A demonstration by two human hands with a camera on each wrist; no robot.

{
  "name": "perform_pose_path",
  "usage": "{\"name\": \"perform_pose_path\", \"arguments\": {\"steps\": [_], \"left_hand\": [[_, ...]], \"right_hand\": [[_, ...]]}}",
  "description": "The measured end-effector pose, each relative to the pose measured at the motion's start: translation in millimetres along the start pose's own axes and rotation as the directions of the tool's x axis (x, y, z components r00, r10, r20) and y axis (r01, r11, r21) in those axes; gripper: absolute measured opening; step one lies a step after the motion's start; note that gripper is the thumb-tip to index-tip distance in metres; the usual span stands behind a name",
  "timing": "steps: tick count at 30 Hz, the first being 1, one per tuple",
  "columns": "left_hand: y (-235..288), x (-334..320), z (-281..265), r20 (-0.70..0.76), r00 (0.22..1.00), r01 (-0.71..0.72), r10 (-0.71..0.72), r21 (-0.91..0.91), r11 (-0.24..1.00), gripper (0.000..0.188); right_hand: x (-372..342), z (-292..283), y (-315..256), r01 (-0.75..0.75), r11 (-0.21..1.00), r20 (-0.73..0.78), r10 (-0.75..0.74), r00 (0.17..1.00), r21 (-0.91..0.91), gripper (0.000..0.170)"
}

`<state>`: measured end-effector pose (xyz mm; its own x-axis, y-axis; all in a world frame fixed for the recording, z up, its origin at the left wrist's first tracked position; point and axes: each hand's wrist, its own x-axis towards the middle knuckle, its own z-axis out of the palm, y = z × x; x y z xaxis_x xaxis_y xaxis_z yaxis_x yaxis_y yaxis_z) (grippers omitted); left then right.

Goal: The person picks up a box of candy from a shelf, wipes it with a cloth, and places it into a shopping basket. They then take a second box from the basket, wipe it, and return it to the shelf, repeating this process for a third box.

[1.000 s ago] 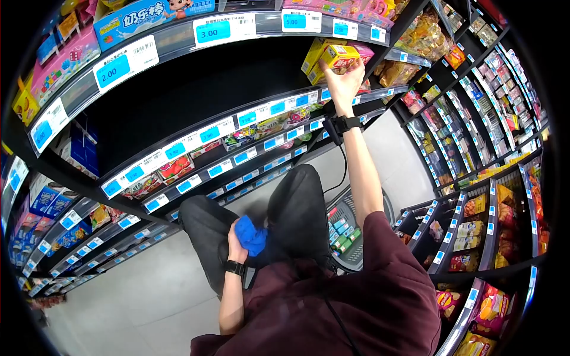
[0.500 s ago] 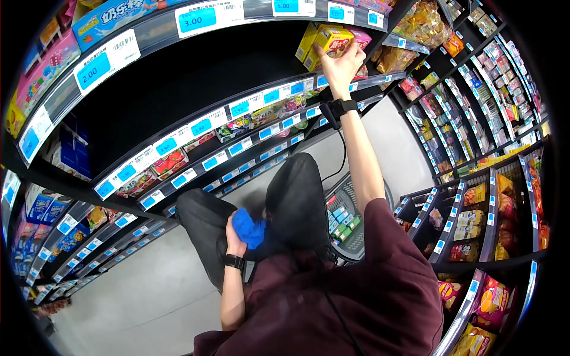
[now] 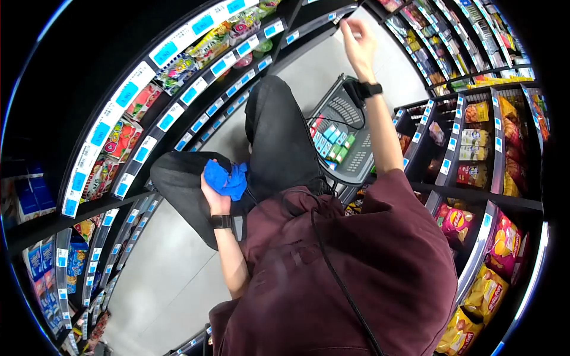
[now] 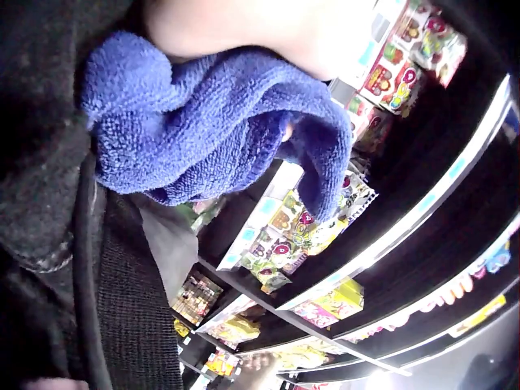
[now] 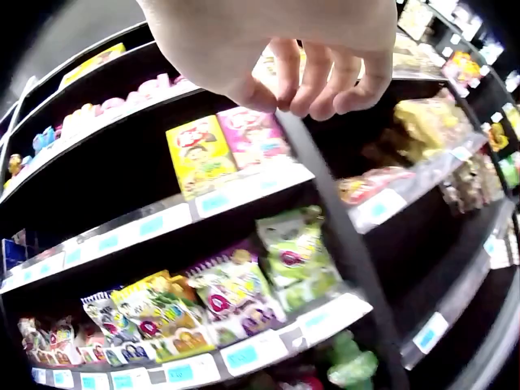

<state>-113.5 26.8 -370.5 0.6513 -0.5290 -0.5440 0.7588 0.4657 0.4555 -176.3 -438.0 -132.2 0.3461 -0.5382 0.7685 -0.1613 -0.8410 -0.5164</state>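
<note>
In the head view, the left hand (image 3: 214, 199) grips a crumpled blue cloth (image 3: 227, 180) over the left thigh. The left wrist view has the same cloth (image 4: 219, 122) close up, bunched under the hand (image 4: 252, 28). Holding nothing, the right hand (image 3: 360, 50) is raised beyond the grey basket (image 3: 355, 163). Its fingers hang loosely bent in the right wrist view, where the hand (image 5: 284, 49) appears above a yellow box (image 5: 199, 154) and a pink box (image 5: 253, 138). Those two boxes stand side by side on a shelf, apart from the hand.
Small boxes (image 3: 333, 142) lie inside the basket. Shelves with price tags (image 3: 127, 94) curve along the left, carrying candy bags (image 5: 231, 292). On the right are racks of snack bags (image 3: 456, 222). Bent legs (image 3: 279, 130) are between the shelves and the basket.
The right hand has let go of the yellow box and drawn away from it. The head view has shifted, leaving both boxes out of it. The left hand still grips the cloth.
</note>
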Motion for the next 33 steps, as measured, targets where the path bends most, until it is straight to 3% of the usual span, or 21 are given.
{"name": "perform_pose_path", "arguments": {"steps": [3,4,5,6,8,9,10,15,18,21,22,26,28,29,32,33], "left_hand": [[2.2,-3.7,1.5,0.084,0.996,-0.003,0.004,-0.016,1.000,0.046],[5.9,-7.3,9.8,0.118,0.993,0.016,-0.011,-0.036,0.999,0.046],[8.2,-14.0,31.0,0.010,1.000,0.000,0.001,-0.039,0.999,0.047],[11.2,-17.5,42.1,0.005,1.000,-0.007,0.007,-0.014,1.000,0.045],[12.1,-21.2,56.6,-0.023,0.999,-0.025,0.025,0.023,0.999,0.044],[11.9,-23.6,60.4,-0.012,1.000,0.003,-0.003,0.023,1.000,0.044],[11.7,-24.4,65.8,-0.038,0.999,0.001,0.001,0.065,0.998,0.045],[4.5,-21.4,53.6,-0.020,0.999,-0.033,0.038,0.223,0.974,0.030],[1.4,-19.4,52.3,-0.104,0.993,-0.021,0.056,0.307,0.952,0.032],[1.9,-15.7,45.3,-0.149,0.989,0.033,0.015,0.310,0.950,0.032],[1.2,-14.8,43.7,-0.166,0.986,0.030,0.024,0.316,0.948,0.032],[0.6,-7.9,39.7,-0.170,0.985,0.042,0.014,0.319,0.947,0.032],[-0.1,-5.9,39.2,-0.194,0.981,0.064,0.000,0.324,0.944,0.036],[-1.7,-6.9,49.4,-0.218,0.976,0.069,0.005,0.332,0.941,0.037],[-2.3,-2.8,44.6,-0.240,0.971,0.087,-0.001,0.350,0.933,0.041],[-2.8,-1.0,43.6,-0.238,0.971,0.096,-0.012,0.343,0.935,0.042]], "right_hand": [[-61.1,-62.3,88.7,-0.374,0.925,0.242,0.379,0.893,-0.068,0.018],[-83.8,-81.7,109.5,-0.504,0.862,0.297,0.497,0.815,-0.061,0.019],[-108.3,-99.7,133.2,-0.608,0.790,0.328,0.596,0.733,-0.077,0.020],[-132.5,-113.7,153.9,-0.702,0.706,0.356,0.682,0.639,-0.095,0.021],[-178.5,-131.6,181.2,-0.812,0.548,0.355,0.813,0.461,-0.200,0.024],[-194.5,-136.2,177.9,-0.847,0.479,0.359,0.851,0.383,-0.232,0.030],[-224.7,-142.9,210.0,-0.885,0.425,0.431,0.846,0.313,-0.192,0.035],[-326.4,-140.4,240.8,-0.935,0.120,0.299,0.954,0.016,-0.334,0.044],[-404.8,-142.0,267.2,-0.876,0.011,0.181,0.980,-0.087,-0.482,0.034],[-443.0,-141.4,255.5,-0.855,-0.135,0.096,0.973,-0.210,-0.501,0.035],[-448.8,-142.1,252.1,-0.839,-0.145,0.090,0.971,-0.224,-0.524,0.034],[-479.5,-140.4,257.1,-0.867,-0.080,0.048,0.992,-0.119,-0.491,0.036],[-475.3,-138.5,260.8,-0.834,-0.085,0.038,0.991,-0.125,-0.545,0.038],[-505.8,-133.5,282.6,-0.798,-0.003,-0.007,1.000,0.002,-0.603,0.037],[-492.7,-118.2,286.4,-0.826,0.051,0.046,0.998,0.031,-0.561,0.052],[-486.9,-110.6,286.7,-0.794,0.105,0.072,0.994,0.077,-0.599,0.055]]}}
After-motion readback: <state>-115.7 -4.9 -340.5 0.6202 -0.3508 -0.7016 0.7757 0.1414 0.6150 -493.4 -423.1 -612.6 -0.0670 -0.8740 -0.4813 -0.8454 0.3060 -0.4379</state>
